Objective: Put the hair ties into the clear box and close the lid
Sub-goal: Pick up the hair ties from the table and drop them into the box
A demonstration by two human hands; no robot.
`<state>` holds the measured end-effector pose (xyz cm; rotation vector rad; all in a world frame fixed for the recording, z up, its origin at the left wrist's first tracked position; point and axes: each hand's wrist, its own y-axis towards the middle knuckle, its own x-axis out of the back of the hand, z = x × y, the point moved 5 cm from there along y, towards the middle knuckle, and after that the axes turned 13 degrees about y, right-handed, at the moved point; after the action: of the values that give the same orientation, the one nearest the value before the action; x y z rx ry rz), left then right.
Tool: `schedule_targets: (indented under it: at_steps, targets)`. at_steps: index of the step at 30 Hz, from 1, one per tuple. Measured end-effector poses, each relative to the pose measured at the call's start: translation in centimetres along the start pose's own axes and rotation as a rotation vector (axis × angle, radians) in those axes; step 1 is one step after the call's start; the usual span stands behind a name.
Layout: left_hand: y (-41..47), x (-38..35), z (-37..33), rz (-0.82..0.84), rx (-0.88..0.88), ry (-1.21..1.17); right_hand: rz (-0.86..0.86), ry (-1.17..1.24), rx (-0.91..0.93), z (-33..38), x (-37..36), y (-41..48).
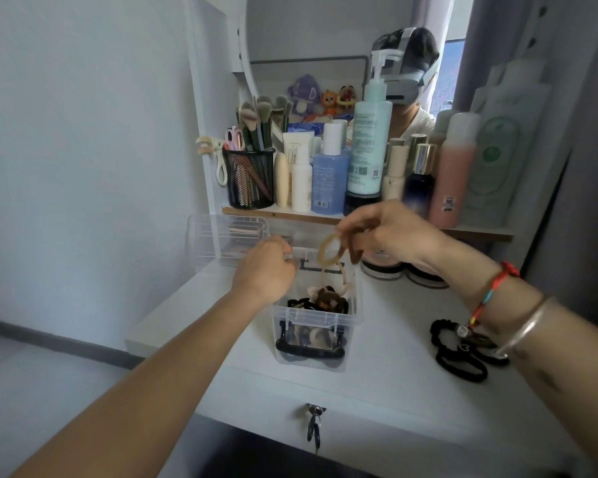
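Head view: right hand (pixel 390 232) pinches tan hair tie (pixel 328 250) above clear box (pixel 313 339).

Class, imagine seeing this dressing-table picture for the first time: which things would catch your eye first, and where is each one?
Probably the right hand at centre, dangling a tan hair tie over the open clear box, which the left hand steadies at its far left rim. Next, black hair ties lying on the table to the box's right, and the crowded bottles on the shelf behind.
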<state>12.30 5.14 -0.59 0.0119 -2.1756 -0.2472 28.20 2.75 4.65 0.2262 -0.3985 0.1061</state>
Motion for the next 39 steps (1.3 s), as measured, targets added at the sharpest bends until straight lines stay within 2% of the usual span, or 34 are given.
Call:
schedule_targets:
  at_steps: [4, 7, 10, 15, 19, 22, 27, 29, 32, 34, 37, 39]
  targets:
    - [-0.3, -0.4, -0.6, 0.015, -0.023, 0.007, 0.087, -0.273, -0.063, 0.3, -0.6, -0.6]
    - [-0.5, -0.7, -1.0, 0.015, -0.029, 0.007, 0.031, -0.472, -0.05, 0.5, -0.3, -0.7]
    - [-0.8, -1.0, -1.5, 0.022, -0.044, 0.015, -0.022, -0.446, -0.086, 0.1, -0.2, -0.7]
    - [-0.9, -1.2, -2.0, 0.024, -0.055, 0.03, 0.099, -0.29, -0.149, 0.2, -0.6, -1.3]
    - [-0.9, -1.3, -2.0, 0.029, -0.058, 0.04, -0.014, -0.547, -0.08, 0.3, 0.7, -1.1]
    - [-1.0, -1.4, -2.2, 0.024, -0.066, 0.049, 0.143, -0.59, -0.104, -0.8, -0.8, -1.6]
    - [-0.9, -1.4, -2.3, 0.011, -0.066, 0.056, 0.42, -0.302, -0.12, -0.2, -2.5, -2.7]
    - [-0.9, -1.5, -2.3, 0.015, -0.068, 0.058, 0.356, -0.25, -0.114, 0.1, -1.4, -2.6]
    - [-0.8, -1.6, -2.3, 0.016, -0.066, 0.05, 0.107, -0.28, -0.067, -0.7, 1.8, -2.0]
    - [-0.7, -1.8, -2.3, 0.018, -0.066, 0.047, 0.043, -0.428, -0.122, -2.1, 3.3, -2.5]
    - [-0.5, -2.2, -2.8, 0.036, -0.072, 0.042, 0.161, -0.727, -0.353, -5.8, 4.9, -3.9]
    - [-0.5, -2.5, -3.2, 0.042, -0.074, 0.045, 0.241, -0.788, -0.491, -8.3, 5.4, -5.0]
